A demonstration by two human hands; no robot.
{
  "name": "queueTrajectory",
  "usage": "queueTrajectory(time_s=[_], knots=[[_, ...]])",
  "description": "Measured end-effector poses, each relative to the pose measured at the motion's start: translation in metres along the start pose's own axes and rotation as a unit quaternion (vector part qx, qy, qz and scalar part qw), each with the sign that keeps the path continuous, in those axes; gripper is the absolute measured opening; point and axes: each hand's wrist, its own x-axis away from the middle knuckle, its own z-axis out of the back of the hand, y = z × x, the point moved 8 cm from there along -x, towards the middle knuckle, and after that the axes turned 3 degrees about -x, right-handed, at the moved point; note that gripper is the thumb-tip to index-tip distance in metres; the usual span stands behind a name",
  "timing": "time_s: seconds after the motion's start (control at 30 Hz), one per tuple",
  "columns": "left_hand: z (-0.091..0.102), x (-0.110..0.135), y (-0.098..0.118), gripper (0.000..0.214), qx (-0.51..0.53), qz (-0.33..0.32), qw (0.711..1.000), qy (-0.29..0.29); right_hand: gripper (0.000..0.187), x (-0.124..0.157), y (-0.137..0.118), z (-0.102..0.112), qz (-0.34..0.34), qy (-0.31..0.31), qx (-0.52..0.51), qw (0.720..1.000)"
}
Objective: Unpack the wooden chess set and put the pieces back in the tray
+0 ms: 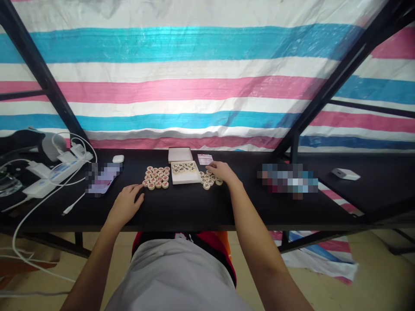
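Note:
A small cream box (pixel 185 172) on the black table (pixel 181 211) holds a row of round wooden game pieces. Its lid (pixel 180 154) lies just behind it. A group of red-marked pieces (pixel 157 177) sits left of the box, and a smaller group of dark-marked pieces (pixel 209 179) sits right of it. My left hand (pixel 127 204) rests on the table in front of the red group, fingers loosely curled, holding nothing. My right hand (pixel 221 172) lies over the right group, its fingers bent down onto the pieces; what they pinch is hidden.
A folded checked paper (pixel 205 159) lies behind my right hand. A phone (pixel 103 179), a white earbud case (pixel 118 158), a power strip (pixel 55 172) with chargers and cables fill the left. A white box (pixel 345 174) sits far right. Black frame posts rise on both sides.

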Motion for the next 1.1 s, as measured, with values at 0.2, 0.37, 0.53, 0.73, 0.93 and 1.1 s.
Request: queueTrajectory(time_s=[0.2,0.37,0.53,0.73,0.93,1.1], knots=[[0.0,0.0,-0.001,0.04,0.004,0.003,1.0,0.004,0.028,0.001,0.006,-0.004,-0.037,-0.005,-0.002,0.999],[0.001,0.0,0.0,0.04,0.014,0.0,1.0,0.006,0.027,0.005,-0.025,0.01,0.076,0.091,-0.068,0.991],[0.001,-0.001,0.0,0.04,0.006,0.0,1.0,0.0,0.015,0.015,-0.074,-0.008,0.212,0.048,-0.1,0.971],[0.001,-0.001,0.0,0.04,0.0,0.004,1.0,-0.004,0.014,0.018,-0.086,-0.029,0.239,-0.026,-0.018,0.97],[0.001,-0.001,0.001,0.04,-0.006,0.003,1.0,-0.011,0.026,0.012,-0.061,0.001,0.152,0.065,-0.056,0.985],[0.001,0.0,0.001,0.04,0.0,0.0,1.0,-0.012,0.03,0.002,-0.01,-0.011,0.026,-0.066,-0.099,0.993]])
